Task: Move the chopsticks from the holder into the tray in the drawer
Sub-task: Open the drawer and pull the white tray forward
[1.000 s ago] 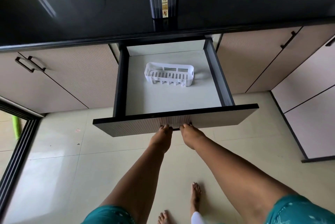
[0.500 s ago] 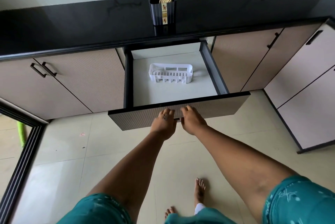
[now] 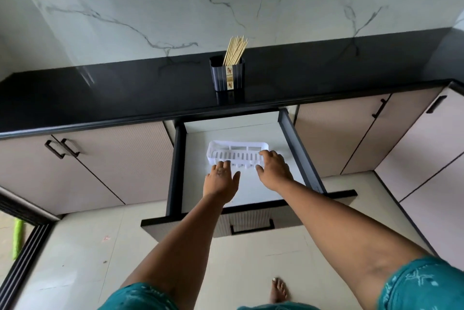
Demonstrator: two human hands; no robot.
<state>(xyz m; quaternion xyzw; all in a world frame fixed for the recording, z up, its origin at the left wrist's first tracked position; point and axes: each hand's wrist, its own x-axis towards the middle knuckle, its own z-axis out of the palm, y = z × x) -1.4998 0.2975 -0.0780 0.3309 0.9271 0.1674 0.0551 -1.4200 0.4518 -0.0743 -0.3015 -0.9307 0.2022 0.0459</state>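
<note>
Marble-veined wall behind, glossy black counter (image 3: pixel 100 93) below it, pale cabinet doors underneath. Taking the white slotted tray (image 3: pixel 237 152) as the mark: sitting on the pale floor of the open drawer (image 3: pixel 248 189), towards the back, empty. Directly beyond the tray and up on the counter, a dark ribbed holder (image 3: pixel 227 73) with the whole bundle of wooden chopsticks (image 3: pixel 235 50) standing in it, tips fanned and leaning right. Nothing moved across yet, by the look of it.

Left hand (image 3: pixel 221 180) just in front of the tray's near-left corner, fingers spread and flat, fingertips at the tray's near wall, holding nothing. Right hand (image 3: pixel 273 169) at the tray's near-right corner, fingers spread and curled over the rim, thumb out to the left, empty too. Looks like squaring up the tray before the reach for the chopsticks.

Risks from here: a light plastic tray on a smooth drawer floor, likely to skate back under the counter edge with a firm nudge. Holder close to the counter's front lip, directly above the drawer, so a careless grab at the leaning bundle could tip it. Loose thin sticks, easy to shed a few into the drawer outside the tray or onto the floor tiles (image 3: pixel 82 247).
</note>
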